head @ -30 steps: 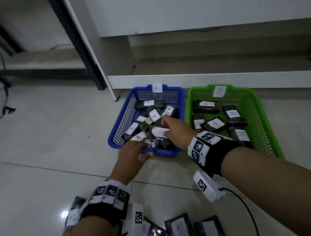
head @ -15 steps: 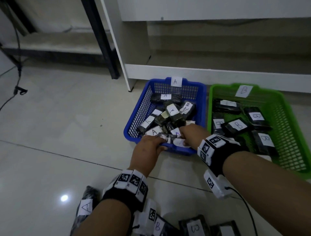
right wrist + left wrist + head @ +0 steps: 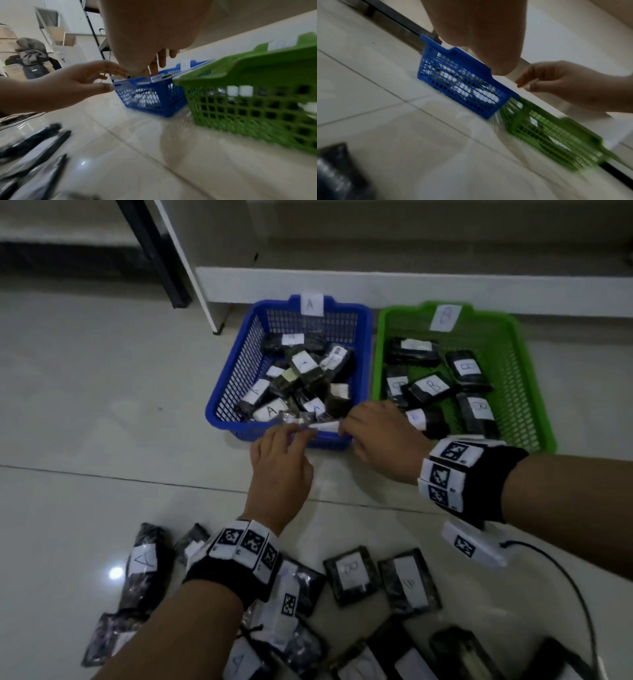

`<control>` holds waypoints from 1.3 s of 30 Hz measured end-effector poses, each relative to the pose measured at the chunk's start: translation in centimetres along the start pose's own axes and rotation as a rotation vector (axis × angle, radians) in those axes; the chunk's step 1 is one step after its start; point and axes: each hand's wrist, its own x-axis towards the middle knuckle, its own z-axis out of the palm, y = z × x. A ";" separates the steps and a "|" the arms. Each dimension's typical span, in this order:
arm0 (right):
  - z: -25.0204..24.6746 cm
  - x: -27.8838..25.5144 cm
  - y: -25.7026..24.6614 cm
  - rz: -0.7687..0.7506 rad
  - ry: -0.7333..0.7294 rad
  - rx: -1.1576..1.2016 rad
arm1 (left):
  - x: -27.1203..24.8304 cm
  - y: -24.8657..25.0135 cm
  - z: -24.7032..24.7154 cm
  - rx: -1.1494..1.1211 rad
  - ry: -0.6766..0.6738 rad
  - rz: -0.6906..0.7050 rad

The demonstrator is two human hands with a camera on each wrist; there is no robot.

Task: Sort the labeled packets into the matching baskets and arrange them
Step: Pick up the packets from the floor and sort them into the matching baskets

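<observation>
The blue basket (image 3: 224,395), tagged A, holds several black packets with white labels. Beside it on the right, the green basket (image 3: 524,392), tagged B, holds several B packets. One packet (image 3: 317,424) lies across the blue basket's near rim between my hands. My left hand (image 3: 291,436) touches its left end with straight fingers (image 3: 116,70). My right hand (image 3: 346,429) pinches its right end. Loose packets lie on the floor near me, among them an A packet (image 3: 144,563) and a B packet (image 3: 351,575).
A white shelf base (image 3: 411,284) runs behind both baskets, with a black frame leg (image 3: 161,258) at the back left. A black cable (image 3: 579,594) trails from my right wrist. Pale tiled floor (image 3: 102,405) lies left of the blue basket.
My right hand has drawn back from the middle of the blue basket to its near rim. My left hand has stayed at that rim. The two now meet at one packet.
</observation>
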 end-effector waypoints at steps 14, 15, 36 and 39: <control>3.4 -16.0 -0.8 -0.046 -0.740 0.136 | -3.0 6.1 1.3 -0.039 -1.315 0.124; 3.6 -15.9 -1.1 -0.078 -0.745 0.092 | -3.2 6.1 1.5 -0.030 -1.299 0.147; -6.3 -12.0 7.6 0.494 0.006 0.646 | 8.1 8.5 -3.2 -0.708 -0.811 -0.236; -7.4 -12.4 10.1 0.646 0.276 0.678 | 9.8 10.2 -3.2 -0.816 -0.612 -0.277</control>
